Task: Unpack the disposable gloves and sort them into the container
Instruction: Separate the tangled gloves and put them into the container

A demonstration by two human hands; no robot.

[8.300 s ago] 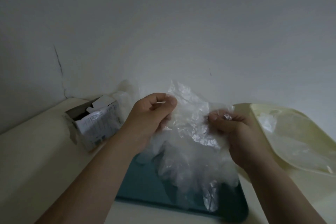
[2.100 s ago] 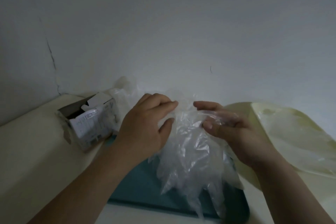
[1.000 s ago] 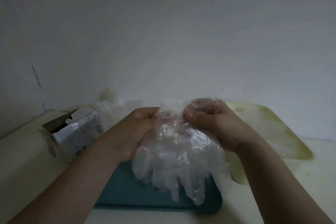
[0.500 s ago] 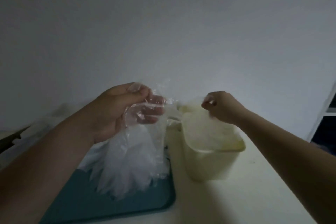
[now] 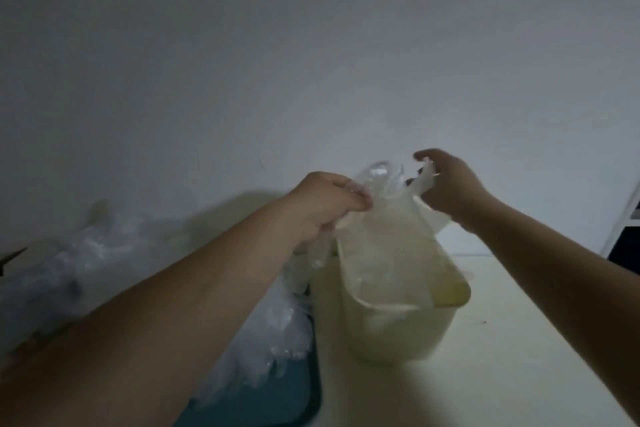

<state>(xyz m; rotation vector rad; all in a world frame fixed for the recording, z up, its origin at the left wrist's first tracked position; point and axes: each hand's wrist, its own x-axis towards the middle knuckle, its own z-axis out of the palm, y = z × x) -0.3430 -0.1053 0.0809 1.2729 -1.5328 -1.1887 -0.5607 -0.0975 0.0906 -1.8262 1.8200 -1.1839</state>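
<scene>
One glove point(image 5: 384, 253) is now parted from the rest and hangs with its lower end inside the pale yellow container point(image 5: 398, 333). A second ago both hands worked the whole clump over the teal tray point(image 5: 284, 406). Half a second ago the right hand had drawn the single piece across to the container's mouth while the left stayed back. Now the left hand point(image 5: 325, 208) has followed it over, so the two hands sit close together just above the container's far rim, with the thin film stretched between them.

The right hand point(image 5: 450, 187) pinches the glove's upper edge between thumb and curled fingers. The left hand is a closed fist round the top of the bunch of gloves point(image 5: 273, 333), which dangles below the forearm over the tray, just beside the container's left wall. Whether its fingertips also catch the single glove I cannot tell. By my reading this glove is near release, and the bunch remains to be sorted. A heap of loose film point(image 5: 69, 274) lies on the worktop point(image 5: 502, 374) at far left.
</scene>
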